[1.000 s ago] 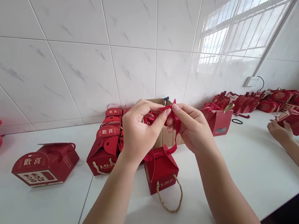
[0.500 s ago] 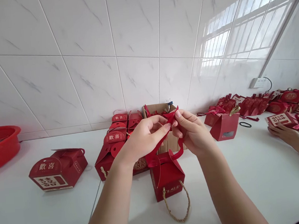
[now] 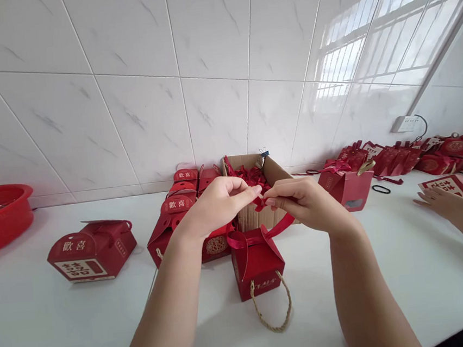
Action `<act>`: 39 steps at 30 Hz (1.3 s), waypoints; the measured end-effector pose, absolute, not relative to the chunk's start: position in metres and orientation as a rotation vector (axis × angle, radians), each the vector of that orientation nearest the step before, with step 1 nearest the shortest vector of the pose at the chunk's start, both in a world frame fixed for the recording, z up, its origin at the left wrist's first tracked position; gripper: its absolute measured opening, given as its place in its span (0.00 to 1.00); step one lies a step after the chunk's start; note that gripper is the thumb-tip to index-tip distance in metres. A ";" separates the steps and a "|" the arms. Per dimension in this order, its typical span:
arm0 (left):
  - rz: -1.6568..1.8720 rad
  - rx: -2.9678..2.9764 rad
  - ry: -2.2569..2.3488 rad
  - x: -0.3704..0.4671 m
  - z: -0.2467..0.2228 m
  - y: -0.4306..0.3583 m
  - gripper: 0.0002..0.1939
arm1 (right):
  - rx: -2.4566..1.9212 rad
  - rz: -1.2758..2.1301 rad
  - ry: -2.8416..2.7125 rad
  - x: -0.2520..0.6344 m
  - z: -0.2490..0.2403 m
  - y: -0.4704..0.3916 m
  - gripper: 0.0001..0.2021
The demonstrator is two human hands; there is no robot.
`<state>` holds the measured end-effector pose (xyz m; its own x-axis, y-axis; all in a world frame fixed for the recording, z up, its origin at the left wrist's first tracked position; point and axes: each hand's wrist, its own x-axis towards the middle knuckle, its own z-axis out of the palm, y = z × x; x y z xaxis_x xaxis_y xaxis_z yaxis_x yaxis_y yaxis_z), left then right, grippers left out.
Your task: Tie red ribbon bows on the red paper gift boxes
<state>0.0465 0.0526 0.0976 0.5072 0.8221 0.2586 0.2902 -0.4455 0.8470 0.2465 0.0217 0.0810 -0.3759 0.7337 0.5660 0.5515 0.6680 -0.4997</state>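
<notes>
A small red gift box with a twisted rope handle stands on the white table in front of me. Red ribbon passes through its top and rises toward my hands. My left hand pinches at fingertip level above the box, and my right hand pinches the ribbon beside it. The fingertips of both hands nearly meet. Much of the ribbon between them is hidden by the fingers.
Behind are a cardboard carton of red ribbons and grouped red boxes. A single box and red basket lie left. At right are a bag-shaped box, piled boxes and another person's hands.
The ribbon bunched between my hands has been drawn out thinner, and my right hand has turned palm down. The carton's ribbons show more. At right, the other person's hand has opened over a box.
</notes>
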 end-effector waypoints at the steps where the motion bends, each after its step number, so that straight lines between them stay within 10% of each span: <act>1: 0.904 1.967 0.912 0.047 0.098 0.053 0.19 | -1.003 0.247 -2.078 0.246 0.080 0.022 0.10; 22: 1.120 1.888 0.695 0.058 0.093 0.058 0.02 | -1.022 0.096 -1.871 0.234 0.079 0.025 0.10; 39: 1.525 1.997 0.882 0.040 0.100 0.045 0.16 | -1.006 0.393 -1.308 0.234 0.078 0.029 0.10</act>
<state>0.0401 0.0447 0.1004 0.1740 0.7328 0.6578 0.2050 -0.6803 0.7037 0.2343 0.0287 0.0778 0.2707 0.7442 0.6106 0.2849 0.5439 -0.7893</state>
